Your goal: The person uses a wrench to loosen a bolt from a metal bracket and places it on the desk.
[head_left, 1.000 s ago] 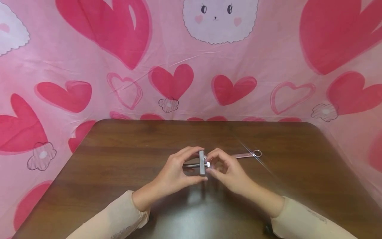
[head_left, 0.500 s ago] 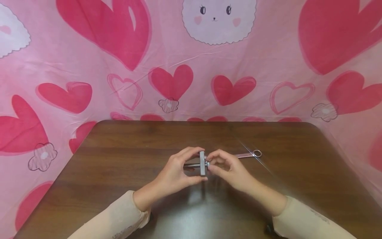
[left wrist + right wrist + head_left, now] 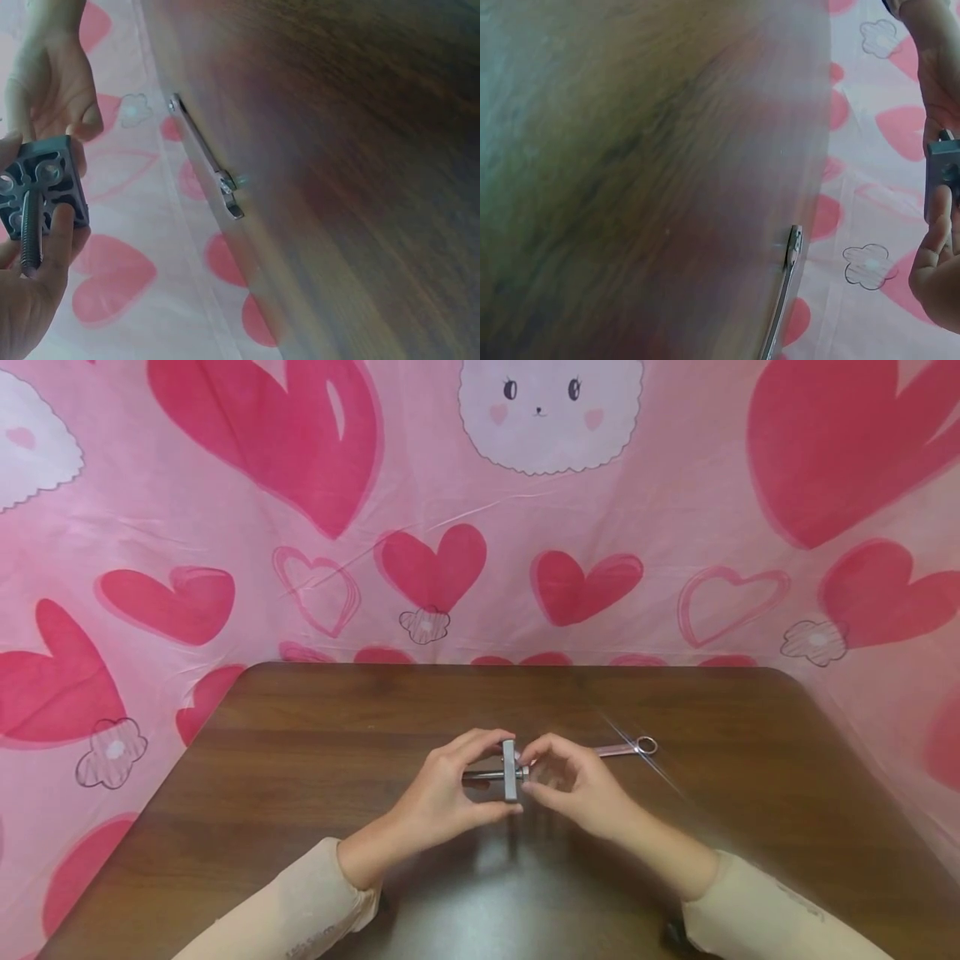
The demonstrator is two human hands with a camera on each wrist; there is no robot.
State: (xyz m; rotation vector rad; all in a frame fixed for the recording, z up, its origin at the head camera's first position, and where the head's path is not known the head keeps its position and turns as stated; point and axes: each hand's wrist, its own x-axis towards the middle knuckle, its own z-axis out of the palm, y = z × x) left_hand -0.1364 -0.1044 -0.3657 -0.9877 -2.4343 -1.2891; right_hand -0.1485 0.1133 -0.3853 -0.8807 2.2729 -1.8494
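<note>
1. My left grip (image 3: 450, 789) was clamped on the grey plate (image 3: 510, 772), thumb and fingers at opposite edges, above the bench (image 3: 360, 710).
2. A threaded rod (image 3: 31, 232) stuck out from the plate towards my left palm.
3. My right grip (image 3: 583, 789) pinched the small silver piece (image 3: 525, 772) on the plate's other side.
4. Beyond it, partly hidden, a wrench (image 3: 617, 750) lay on the bench.
</note>
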